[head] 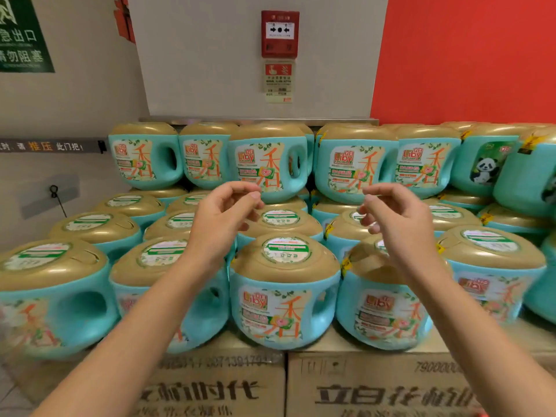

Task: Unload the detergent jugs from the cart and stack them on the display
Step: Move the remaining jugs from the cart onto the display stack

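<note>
Several teal detergent jugs with gold lids fill the display, standing on cardboard boxes (376, 386). A second layer of jugs sits along the back, with one jug (267, 164) at its centre. The front-centre jug (284, 293) stands on the lower layer. My left hand (222, 218) and my right hand (397, 218) hover side by side above the lower layer, just in front of the back-row centre jug. Both hands have loosely curled fingers and hold nothing. No cart is in view.
A grey pillar with a red fire alarm box (279, 34) rises behind the display. A red wall (466, 55) is at the right. At the left stands a grey door with a push bar (51, 145) and a green exit sign (24, 34).
</note>
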Demonstrator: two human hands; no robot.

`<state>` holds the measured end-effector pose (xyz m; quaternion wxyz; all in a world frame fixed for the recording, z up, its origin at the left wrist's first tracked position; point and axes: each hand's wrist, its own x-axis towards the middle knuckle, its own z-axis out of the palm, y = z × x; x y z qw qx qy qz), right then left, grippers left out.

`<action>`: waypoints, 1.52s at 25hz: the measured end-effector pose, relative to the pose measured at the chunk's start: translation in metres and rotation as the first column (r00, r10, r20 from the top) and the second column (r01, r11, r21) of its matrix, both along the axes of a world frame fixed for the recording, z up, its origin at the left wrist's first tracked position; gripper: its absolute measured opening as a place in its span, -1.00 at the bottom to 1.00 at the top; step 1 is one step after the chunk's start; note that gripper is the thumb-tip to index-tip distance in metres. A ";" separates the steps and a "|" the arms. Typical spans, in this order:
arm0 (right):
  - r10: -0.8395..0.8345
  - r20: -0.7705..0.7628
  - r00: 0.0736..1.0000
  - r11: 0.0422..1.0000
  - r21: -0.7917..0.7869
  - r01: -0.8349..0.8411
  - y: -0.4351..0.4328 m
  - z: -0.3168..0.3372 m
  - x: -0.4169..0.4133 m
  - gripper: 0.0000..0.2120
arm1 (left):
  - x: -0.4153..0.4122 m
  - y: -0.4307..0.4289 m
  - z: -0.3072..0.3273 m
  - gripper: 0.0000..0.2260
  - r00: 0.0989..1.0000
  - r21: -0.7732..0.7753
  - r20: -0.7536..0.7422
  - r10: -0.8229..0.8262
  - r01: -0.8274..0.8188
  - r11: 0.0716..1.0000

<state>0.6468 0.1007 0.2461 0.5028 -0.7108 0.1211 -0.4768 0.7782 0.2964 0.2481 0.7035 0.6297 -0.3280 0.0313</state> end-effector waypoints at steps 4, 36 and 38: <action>-0.004 -0.009 1.000 0.999 0.040 0.004 0.019 -0.049 -0.096 -0.87 | -0.070 0.018 -0.038 -0.88 0.991 -0.003 -0.113 -0.079 0.079 0.997; -0.410 -0.582 0.702 0.649 0.354 0.673 -0.273 -0.272 -0.582 -0.90 | -0.541 -0.366 -0.235 -0.86 0.679 0.304 -0.651 -0.339 0.642 0.704; -0.360 -0.641 0.678 0.643 0.356 0.678 -0.317 -0.297 -0.589 -0.89 | -0.550 -0.412 -0.256 -0.85 0.689 0.333 -0.676 -0.262 0.603 0.725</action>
